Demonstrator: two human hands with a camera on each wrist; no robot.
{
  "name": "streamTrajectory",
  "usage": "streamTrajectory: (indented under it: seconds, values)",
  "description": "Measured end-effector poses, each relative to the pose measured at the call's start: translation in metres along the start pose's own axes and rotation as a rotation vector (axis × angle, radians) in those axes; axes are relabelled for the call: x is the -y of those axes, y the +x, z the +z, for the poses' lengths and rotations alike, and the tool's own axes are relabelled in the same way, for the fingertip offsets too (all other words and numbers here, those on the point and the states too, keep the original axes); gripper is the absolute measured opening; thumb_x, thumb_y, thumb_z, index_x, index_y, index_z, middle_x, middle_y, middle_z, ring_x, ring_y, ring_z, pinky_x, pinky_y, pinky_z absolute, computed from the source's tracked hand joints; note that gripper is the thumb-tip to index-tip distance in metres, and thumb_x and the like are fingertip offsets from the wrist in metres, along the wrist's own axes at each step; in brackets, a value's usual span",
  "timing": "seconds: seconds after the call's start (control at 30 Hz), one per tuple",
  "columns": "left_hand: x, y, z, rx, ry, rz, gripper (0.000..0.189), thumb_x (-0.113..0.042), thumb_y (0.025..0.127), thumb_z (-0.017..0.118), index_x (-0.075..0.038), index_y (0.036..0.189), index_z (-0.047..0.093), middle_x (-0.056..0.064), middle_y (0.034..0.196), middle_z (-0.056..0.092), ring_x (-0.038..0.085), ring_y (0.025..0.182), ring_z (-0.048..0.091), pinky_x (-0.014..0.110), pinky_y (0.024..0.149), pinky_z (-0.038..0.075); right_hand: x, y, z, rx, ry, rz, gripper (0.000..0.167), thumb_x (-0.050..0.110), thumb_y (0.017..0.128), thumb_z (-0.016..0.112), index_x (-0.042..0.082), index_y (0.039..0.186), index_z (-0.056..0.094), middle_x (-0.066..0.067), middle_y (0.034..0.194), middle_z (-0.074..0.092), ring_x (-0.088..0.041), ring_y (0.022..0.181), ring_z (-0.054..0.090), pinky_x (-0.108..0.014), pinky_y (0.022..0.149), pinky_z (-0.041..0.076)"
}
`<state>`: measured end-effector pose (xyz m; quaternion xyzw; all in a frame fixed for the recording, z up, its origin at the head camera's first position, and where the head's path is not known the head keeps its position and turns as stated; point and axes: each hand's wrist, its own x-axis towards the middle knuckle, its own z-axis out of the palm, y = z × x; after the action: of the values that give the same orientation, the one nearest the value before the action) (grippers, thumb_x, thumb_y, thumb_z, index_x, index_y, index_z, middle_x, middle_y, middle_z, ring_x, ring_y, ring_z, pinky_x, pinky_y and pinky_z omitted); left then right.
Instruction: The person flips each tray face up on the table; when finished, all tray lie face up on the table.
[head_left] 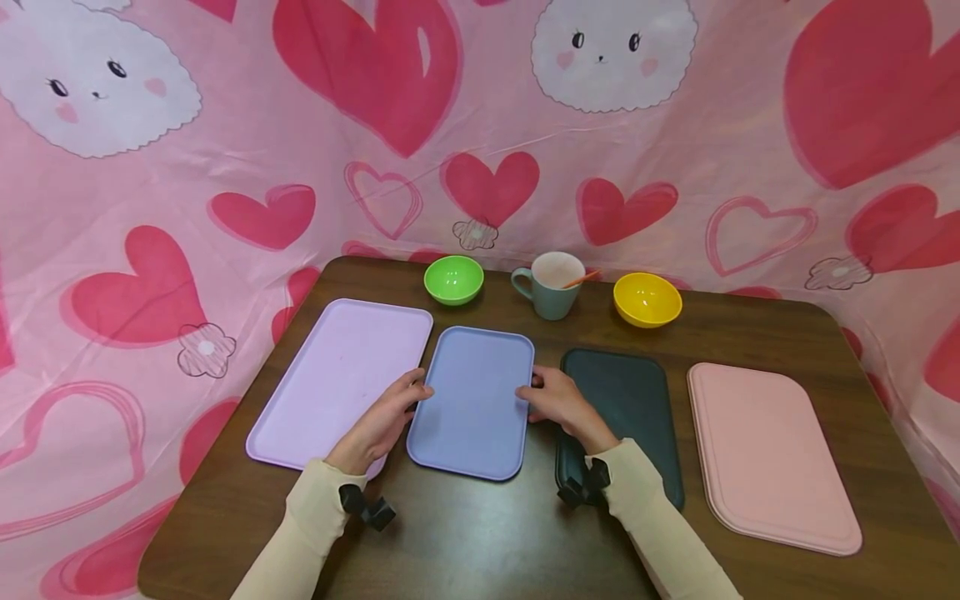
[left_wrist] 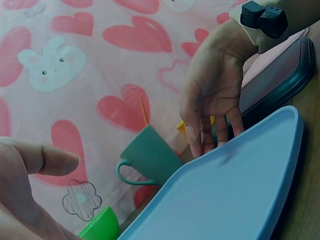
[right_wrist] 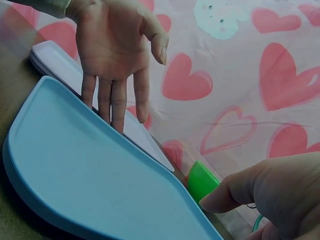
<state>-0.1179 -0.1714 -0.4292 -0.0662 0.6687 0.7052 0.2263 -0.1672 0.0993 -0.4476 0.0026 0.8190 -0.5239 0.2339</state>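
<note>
A periwinkle-blue tray [head_left: 472,408] lies flat near the middle of the table, between the two hands. My left hand [head_left: 382,421] is at its left side, fingertips right at the rim. In the right wrist view the fingers of the left hand [right_wrist: 115,60] point down straight along that rim, thumb held away from the tray. Over at the opposite side is my right hand [head_left: 564,407], its fingers reaching down at the edge. The left wrist view shows the right hand [left_wrist: 217,85] with extended fingers, their tips partly hidden behind the rim.
A lilac tray [head_left: 352,358] lies to the left. On the right are a dark green tray [head_left: 622,392], partly under the right forearm, and a pink tray [head_left: 765,450]. Along the back stand a green bowl [head_left: 453,287], a teal mug [head_left: 553,302] with an orange stick, and a yellow bowl [head_left: 647,304].
</note>
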Motion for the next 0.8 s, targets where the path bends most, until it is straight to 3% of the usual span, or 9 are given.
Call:
streamTrajectory:
  seconds: [0.4,0.53,0.7,0.8]
  values:
    - [-0.001,-0.001,0.002,-0.026,0.048,-0.007,0.081,-0.019,0.094,0.047,0.004,0.158,0.003,0.024,0.168,-0.004,0.039,0.156,-0.005,0.064,0.123,-0.003,0.001,-0.002,-0.003,0.009,0.035,0.02,0.042,0.014,0.094,0.062,0.0,0.133,0.055,-0.013,0.104,0.053,-0.019,0.083,0.065,-0.033,0.066,0.061]
    - [-0.006,-0.005,0.006,-0.064,0.104,0.035,0.082,-0.018,0.093,0.049,0.006,0.157,0.004,0.028,0.166,-0.001,0.043,0.155,-0.003,0.063,0.123,0.0,0.001,-0.006,-0.01,0.01,0.004,0.025,0.05,0.016,0.096,0.062,0.0,0.142,0.048,-0.016,0.114,0.051,-0.022,0.083,0.068,-0.033,0.069,0.061]
    - [-0.015,-0.014,0.019,-0.145,0.218,0.113,0.081,-0.015,0.091,0.054,0.006,0.157,0.011,0.029,0.165,0.009,0.048,0.153,0.008,0.062,0.124,0.009,0.004,-0.014,-0.024,0.01,-0.074,-0.011,0.063,0.02,0.098,0.061,-0.001,0.151,0.036,-0.023,0.133,0.05,-0.031,0.103,0.067,-0.036,0.075,0.062]
    - [-0.019,-0.02,0.03,-0.161,0.288,0.145,0.081,-0.016,0.091,0.056,0.003,0.157,0.015,0.027,0.165,0.015,0.047,0.153,0.014,0.063,0.123,0.014,0.005,-0.019,-0.032,-0.011,-0.131,-0.05,0.064,0.022,0.097,0.063,0.0,0.151,0.037,-0.023,0.136,0.052,-0.03,0.104,0.064,-0.035,0.076,0.061]
